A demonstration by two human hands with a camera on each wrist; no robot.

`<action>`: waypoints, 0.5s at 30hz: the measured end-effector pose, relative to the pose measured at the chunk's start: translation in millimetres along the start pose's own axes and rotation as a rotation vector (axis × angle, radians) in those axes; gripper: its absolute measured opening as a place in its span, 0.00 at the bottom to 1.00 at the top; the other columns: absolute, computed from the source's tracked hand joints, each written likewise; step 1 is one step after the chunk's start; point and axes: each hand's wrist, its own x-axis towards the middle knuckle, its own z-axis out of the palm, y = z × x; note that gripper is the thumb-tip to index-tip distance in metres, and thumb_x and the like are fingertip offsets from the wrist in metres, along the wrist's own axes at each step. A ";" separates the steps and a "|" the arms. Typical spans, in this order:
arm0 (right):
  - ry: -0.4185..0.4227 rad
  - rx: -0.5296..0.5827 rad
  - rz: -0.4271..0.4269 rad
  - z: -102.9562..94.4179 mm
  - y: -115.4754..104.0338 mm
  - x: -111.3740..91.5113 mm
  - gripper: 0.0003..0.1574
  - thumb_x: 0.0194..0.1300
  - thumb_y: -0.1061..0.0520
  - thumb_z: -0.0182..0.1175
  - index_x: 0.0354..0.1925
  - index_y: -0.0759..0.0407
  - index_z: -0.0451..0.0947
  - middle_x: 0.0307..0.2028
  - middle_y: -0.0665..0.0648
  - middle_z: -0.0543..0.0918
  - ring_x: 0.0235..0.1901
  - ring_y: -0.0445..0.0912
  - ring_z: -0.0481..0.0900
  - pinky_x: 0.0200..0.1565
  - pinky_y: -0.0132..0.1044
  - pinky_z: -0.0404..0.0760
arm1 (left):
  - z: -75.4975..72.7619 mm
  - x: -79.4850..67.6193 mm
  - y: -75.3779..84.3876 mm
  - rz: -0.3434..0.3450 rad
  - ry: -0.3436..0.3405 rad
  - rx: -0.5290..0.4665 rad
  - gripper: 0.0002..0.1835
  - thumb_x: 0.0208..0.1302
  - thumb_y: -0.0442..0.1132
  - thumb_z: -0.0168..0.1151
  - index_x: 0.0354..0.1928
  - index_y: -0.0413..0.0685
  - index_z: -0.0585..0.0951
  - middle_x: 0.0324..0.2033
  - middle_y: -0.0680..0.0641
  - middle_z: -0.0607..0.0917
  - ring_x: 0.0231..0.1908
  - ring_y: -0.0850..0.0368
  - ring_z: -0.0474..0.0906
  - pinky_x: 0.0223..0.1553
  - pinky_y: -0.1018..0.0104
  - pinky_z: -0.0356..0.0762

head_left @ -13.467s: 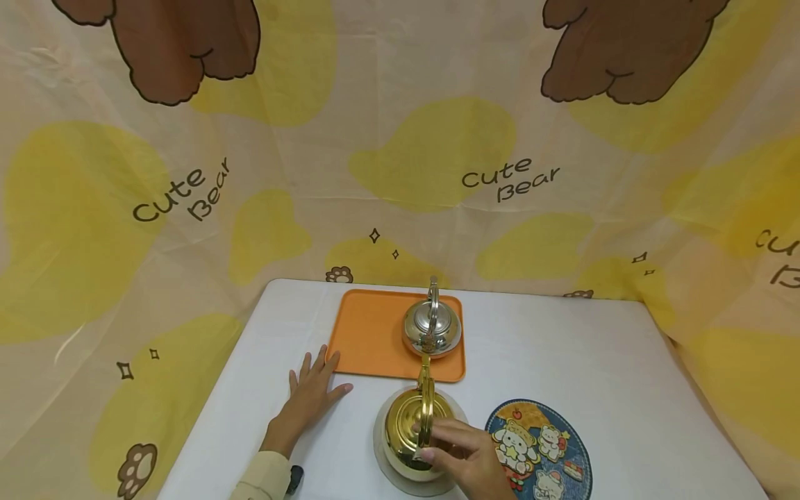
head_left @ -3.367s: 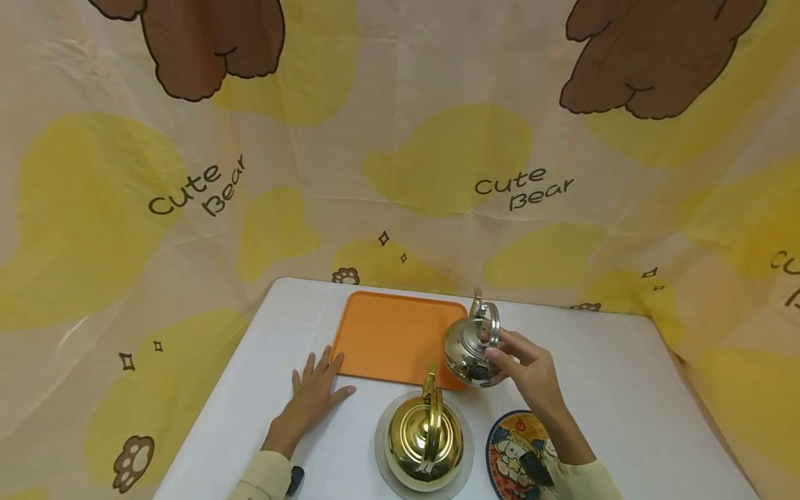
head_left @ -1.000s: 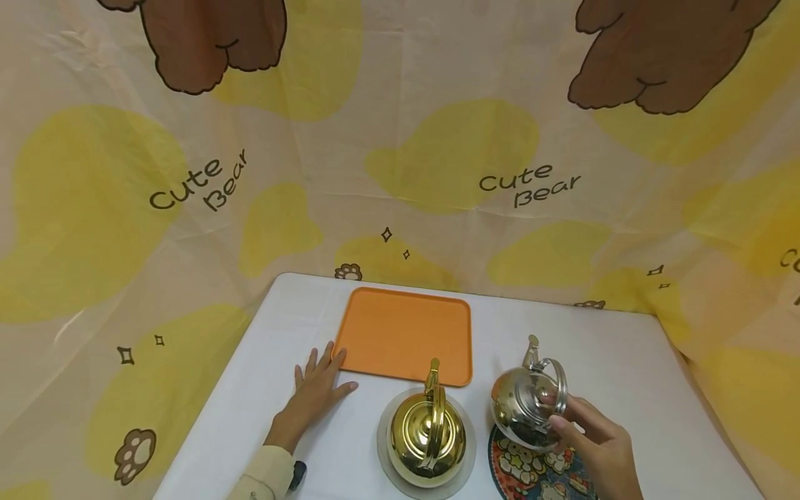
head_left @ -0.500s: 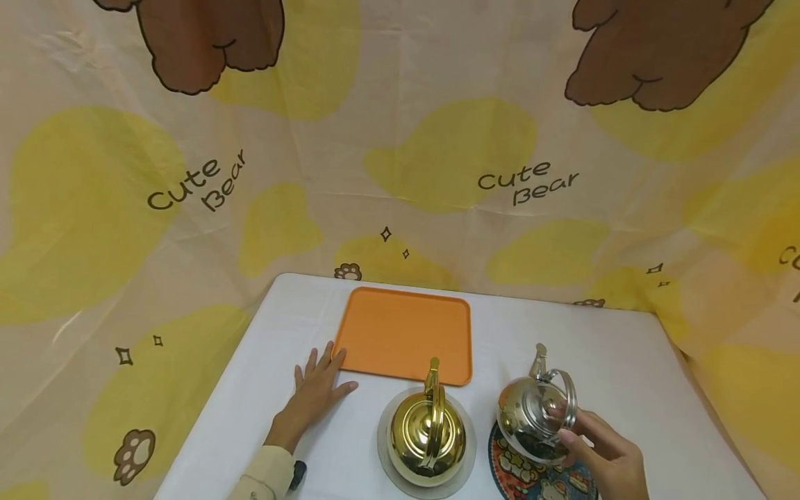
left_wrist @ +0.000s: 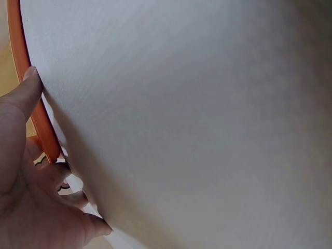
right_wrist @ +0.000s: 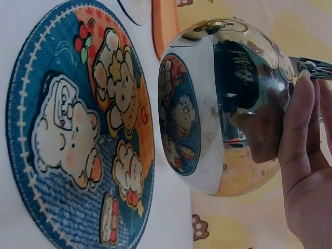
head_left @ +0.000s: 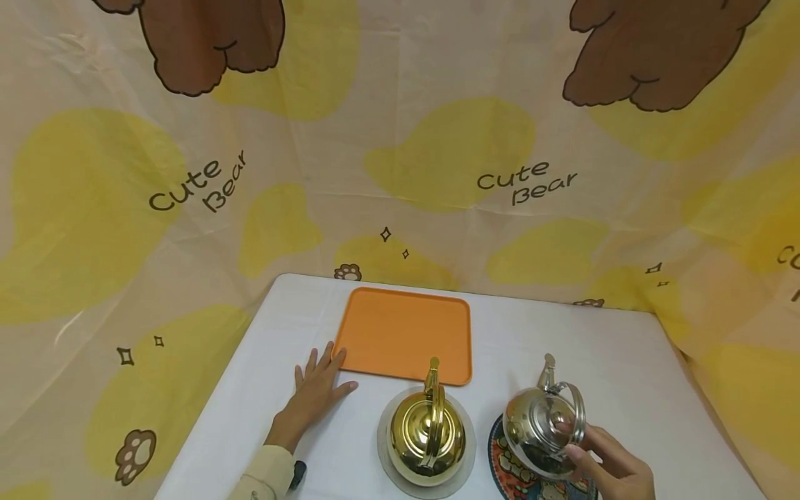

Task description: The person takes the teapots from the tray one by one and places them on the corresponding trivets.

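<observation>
My right hand (head_left: pixel 615 465) grips the handle of a shiny silver kettle (head_left: pixel 528 430) at the front right. Its spout points away from me. In the right wrist view, a gap shows between the kettle's base and a round blue coaster with cartoon animals (right_wrist: pixel 62 129). My left hand (head_left: pixel 312 399) lies with fingers spread at the near left corner of an orange tray (head_left: pixel 406 333), fingertips touching its rim. The left wrist view shows the thumb beside the tray edge (left_wrist: pixel 46 129). Between my hands, a gold kettle (head_left: pixel 409 444) stands upright on a pale round mat (head_left: pixel 384 444).
A white table (head_left: pixel 594 354) carries everything. Behind it hangs a beige and yellow curtain (head_left: pixel 431 153) printed with bears and lettering. The gold kettle and its mat stand just left of the coaster.
Earlier my right hand held the gold kettle's handle, then lifted the silver kettle off the tray. The silver kettle has moved right and toward me, over the coaster. My left hand stays put.
</observation>
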 end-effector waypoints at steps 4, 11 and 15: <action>0.018 -0.091 0.050 -0.4 -1.0 -2.8 0.16 0.69 0.76 0.63 0.55 0.81 0.81 0.48 0.45 0.90 0.33 0.42 0.83 0.27 0.41 0.89 | 0.6 0.5 -0.5 -0.002 -0.001 -0.007 0.45 0.72 0.54 0.68 0.82 0.41 0.62 0.83 0.31 0.52 0.81 0.22 0.39 0.73 0.17 0.33; 0.050 -0.162 0.077 -0.7 4.5 -7.8 0.17 0.69 0.74 0.64 0.56 0.80 0.81 0.44 0.44 0.90 0.32 0.42 0.81 0.26 0.40 0.88 | -0.2 0.5 0.8 -0.001 -0.003 -0.008 0.45 0.72 0.54 0.68 0.81 0.41 0.63 0.83 0.31 0.52 0.81 0.22 0.39 0.73 0.17 0.33; 0.061 -0.164 0.116 -1.8 7.2 -10.7 0.18 0.70 0.73 0.65 0.57 0.80 0.81 0.44 0.42 0.89 0.32 0.42 0.81 0.27 0.39 0.88 | -1.1 0.4 2.3 -0.004 -0.007 -0.009 0.44 0.72 0.54 0.68 0.81 0.41 0.63 0.83 0.31 0.51 0.81 0.23 0.39 0.73 0.17 0.33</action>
